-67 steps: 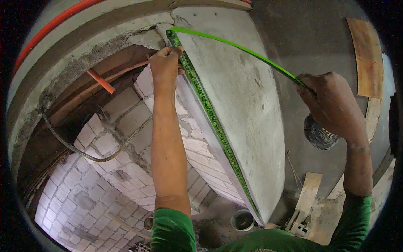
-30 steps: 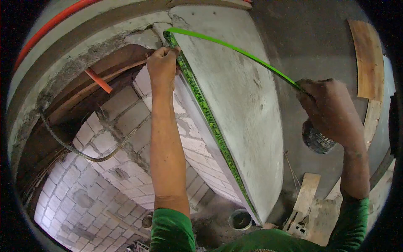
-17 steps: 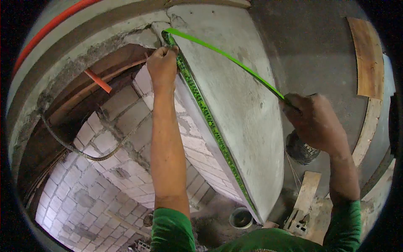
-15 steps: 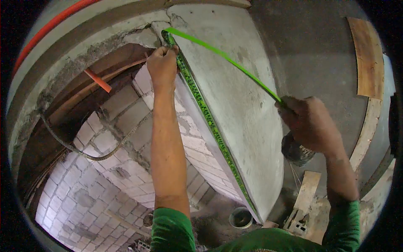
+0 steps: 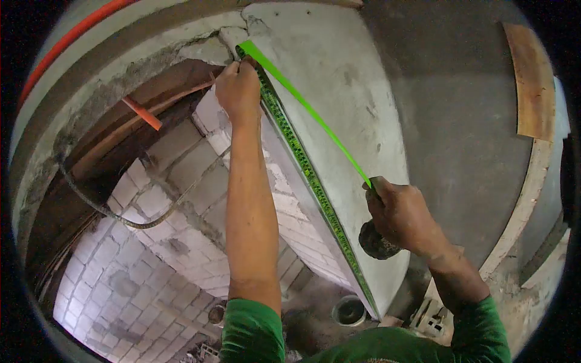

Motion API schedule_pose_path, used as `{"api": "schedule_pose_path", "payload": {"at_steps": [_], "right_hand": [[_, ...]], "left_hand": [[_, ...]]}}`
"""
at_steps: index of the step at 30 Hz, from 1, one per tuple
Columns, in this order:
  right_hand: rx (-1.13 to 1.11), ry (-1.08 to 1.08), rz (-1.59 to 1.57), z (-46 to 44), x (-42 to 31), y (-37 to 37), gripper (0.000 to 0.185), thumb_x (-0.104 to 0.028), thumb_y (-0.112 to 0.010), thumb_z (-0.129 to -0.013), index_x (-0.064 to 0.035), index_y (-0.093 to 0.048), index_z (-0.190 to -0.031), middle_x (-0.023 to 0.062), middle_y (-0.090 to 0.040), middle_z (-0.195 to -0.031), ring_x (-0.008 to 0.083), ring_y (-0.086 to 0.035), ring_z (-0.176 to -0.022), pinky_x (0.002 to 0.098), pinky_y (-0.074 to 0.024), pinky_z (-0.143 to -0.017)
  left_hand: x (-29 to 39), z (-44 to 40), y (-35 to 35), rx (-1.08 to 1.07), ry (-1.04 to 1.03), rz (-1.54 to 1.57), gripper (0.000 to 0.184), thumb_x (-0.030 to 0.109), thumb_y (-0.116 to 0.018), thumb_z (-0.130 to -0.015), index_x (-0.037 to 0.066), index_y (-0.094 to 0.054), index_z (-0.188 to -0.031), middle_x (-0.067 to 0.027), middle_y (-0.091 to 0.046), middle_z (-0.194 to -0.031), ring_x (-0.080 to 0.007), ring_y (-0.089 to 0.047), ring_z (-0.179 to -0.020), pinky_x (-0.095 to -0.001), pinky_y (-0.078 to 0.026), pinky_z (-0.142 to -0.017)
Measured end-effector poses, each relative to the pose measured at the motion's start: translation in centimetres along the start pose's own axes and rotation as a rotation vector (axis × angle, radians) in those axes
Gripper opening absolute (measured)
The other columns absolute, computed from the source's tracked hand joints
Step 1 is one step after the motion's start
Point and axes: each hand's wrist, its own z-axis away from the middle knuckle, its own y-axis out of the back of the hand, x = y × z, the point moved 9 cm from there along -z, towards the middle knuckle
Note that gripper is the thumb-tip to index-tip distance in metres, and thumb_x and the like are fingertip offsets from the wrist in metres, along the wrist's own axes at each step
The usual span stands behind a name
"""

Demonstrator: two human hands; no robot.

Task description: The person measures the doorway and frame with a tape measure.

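A green tape measure blade [image 5: 307,171] lies along the narrow edge of a grey concrete panel [image 5: 345,103]. Near the panel's top corner my left hand [image 5: 239,88] pinches the blade. Above that hand the blade folds over and slants down across the panel's face to my right hand [image 5: 399,212]. My right hand is closed on the tape measure, whose dark round case [image 5: 377,241] shows below the fingers. The blade's lower end reaches toward the panel's bottom corner.
Left of the panel is a block wall [image 5: 145,266]. A bent steel bar [image 5: 142,225] and an orange pipe [image 5: 143,114] stick out at the upper left. A bucket [image 5: 349,311] stands on the floor below; wooden boards [image 5: 532,85] are at the right.
My right hand has moved down and left with the tape measure, now in front of the panel. The folded-over length of blade slants more steeply. My left hand has shifted slightly up and right.
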Motion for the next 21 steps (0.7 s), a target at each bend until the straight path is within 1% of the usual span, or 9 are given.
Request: {"api": "schedule_pose_path", "payload": {"at_steps": [4, 6, 7, 9, 13, 15, 16, 18, 21], "right_hand": [[0.081, 0.039, -0.041, 0.6, 0.2, 0.4, 0.013, -0.011, -0.059, -0.095, 0.0007, -0.064, -0.097, 0.0241, -0.057, -0.064, 0.0385, -0.062, -0.057, 0.043, -0.047, -0.054], [0.02, -0.085, -0.073, 0.4, 0.6, 0.9, 0.013, -0.009, -0.059, -0.095, 0.0002, -0.066, -0.102, 0.0169, -0.053, -0.058, 0.022, -0.054, -0.049, 0.0377, -0.0434, -0.051], [0.014, -0.082, -0.07, 0.3, 0.3, 1.2, 0.013, -0.009, -0.059, -0.095, 0.0002, -0.066, -0.102, 0.0169, -0.053, -0.058, 0.022, -0.054, -0.049, 0.0377, -0.0434, -0.051], [-0.03, -0.14, -0.134, 0.2, 0.4, 1.1, 0.016, -0.017, -0.06, -0.095, -0.002, -0.062, -0.097, 0.0254, -0.061, -0.069, 0.0468, -0.061, -0.064, 0.0493, -0.0483, -0.058], [-0.061, -0.167, -0.155, 0.3, 0.9, 0.3, 0.014, -0.016, -0.06, -0.094, -0.0019, -0.061, -0.096, 0.0253, -0.06, -0.069, 0.0468, -0.06, -0.064, 0.049, -0.0474, -0.057], [0.015, -0.045, -0.141, 0.4, 0.8, 0.4, 0.013, -0.007, -0.059, -0.095, 0.0008, -0.066, -0.102, 0.0132, -0.049, -0.057, 0.0137, -0.048, -0.052, 0.0352, -0.0411, -0.05], [0.015, -0.044, -0.141, 0.5, 0.7, 0.4, 0.013, -0.007, -0.059, -0.095, 0.0008, -0.066, -0.102, 0.0132, -0.049, -0.057, 0.0137, -0.048, -0.052, 0.0352, -0.0411, -0.05], [0.007, -0.071, -0.084, 0.5, 0.8, 0.4, 0.011, -0.013, -0.061, -0.093, -0.0022, -0.059, -0.093, 0.0244, -0.06, -0.07, 0.0467, -0.06, -0.066, 0.049, -0.0478, -0.058], [0.094, -0.001, -0.048, 0.9, 1.3, -0.4, 0.012, -0.008, -0.059, -0.094, -0.0014, -0.066, -0.102, 0.0208, -0.056, -0.064, 0.0308, -0.058, -0.053, 0.0387, -0.0466, -0.055]], "left_hand": [[0.1, 0.7, 0.5, -0.015, 0.052, -0.11, 0.033, 0.028, -0.056, -0.084, -0.002, -0.069, -0.084, -0.0276, -0.067, -0.086, -0.0466, -0.062, -0.083, -0.0487, -0.046, -0.077], [1.8, 0.8, 0.8, 0.031, -0.132, -0.174, 0.033, 0.027, -0.054, -0.084, -0.002, -0.069, -0.084, -0.0282, -0.066, -0.085, -0.0466, -0.062, -0.082, -0.0486, -0.047, -0.075], [1.8, 0.7, 0.9, 0.035, -0.126, -0.175, 0.033, 0.027, -0.054, -0.084, -0.002, -0.069, -0.084, -0.0282, -0.066, -0.085, -0.0466, -0.062, -0.082, -0.0486, -0.047, -0.075], [1.1, 0.3, 0.6, 0.003, -0.058, -0.13, 0.033, 0.027, -0.054, -0.082, -0.002, -0.068, -0.082, -0.0285, -0.066, -0.084, -0.047, -0.062, -0.081, -0.0492, -0.047, -0.074], [1.6, 0.6, 0.7, 0.044, -0.062, -0.144, 0.032, 0.028, -0.055, -0.08, -0.001, -0.069, -0.081, -0.0278, -0.067, -0.084, -0.047, -0.063, -0.081, -0.0492, -0.048, -0.075], [1.3, 0.6, 0.8, 0.047, 0.006, -0.191, 0.032, 0.028, -0.055, -0.079, 0.001, -0.07, -0.081, -0.0265, -0.067, -0.083, -0.0467, -0.063, -0.081, -0.0497, -0.049, -0.076], [1.4, 0.6, 0.8, 0.047, 0.006, -0.191, 0.032, 0.028, -0.055, -0.079, 0.001, -0.07, -0.081, -0.0265, -0.067, -0.083, -0.0467, -0.063, -0.081, -0.0497, -0.049, -0.076], [0.8, 0.5, 0.5, 0.025, 0.05, -0.169, 0.031, 0.028, -0.054, -0.079, 0.001, -0.071, -0.082, -0.0265, -0.068, -0.086, -0.0461, -0.064, -0.083, -0.0503, -0.05, -0.077], [0.2, 0.6, 0.3, 0.075, 0.11, -0.09, 0.032, 0.028, -0.054, -0.078, 0.001, -0.071, -0.083, -0.0268, -0.068, -0.088, -0.0458, -0.064, -0.084, -0.0504, -0.05, -0.075]]}}
